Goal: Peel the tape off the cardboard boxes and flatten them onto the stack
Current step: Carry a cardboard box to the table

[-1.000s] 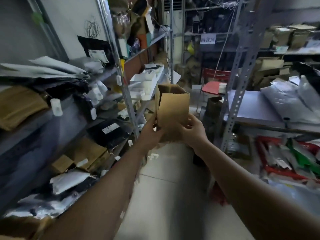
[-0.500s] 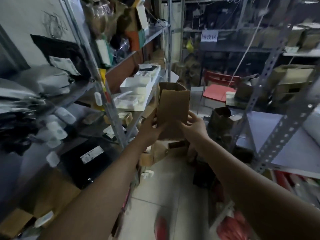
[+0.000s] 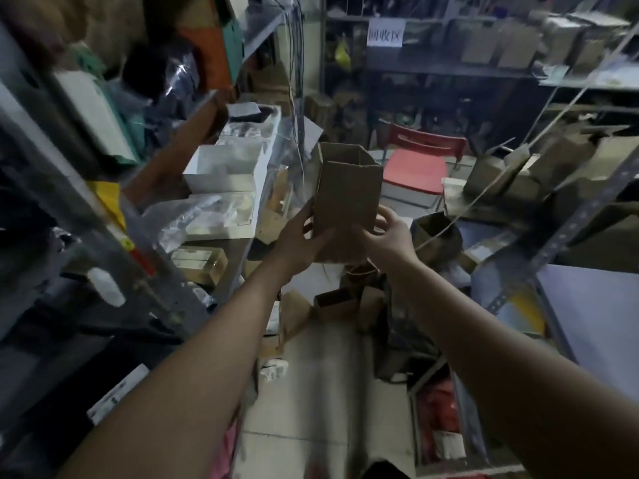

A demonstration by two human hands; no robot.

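Both hands, left hand [image 3: 300, 238] and right hand [image 3: 389, 233], hold the cardboard box [image 3: 345, 198] upright by its bottom. Press opposite corners together so it folds flat.

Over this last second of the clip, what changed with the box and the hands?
The view swung right and forward along the aisle, bringing the red chair and the loose boxes on the floor into fuller view. The grip did not change: left hand and right hand hold the open-topped cardboard box upright by its lower half, nothing released.
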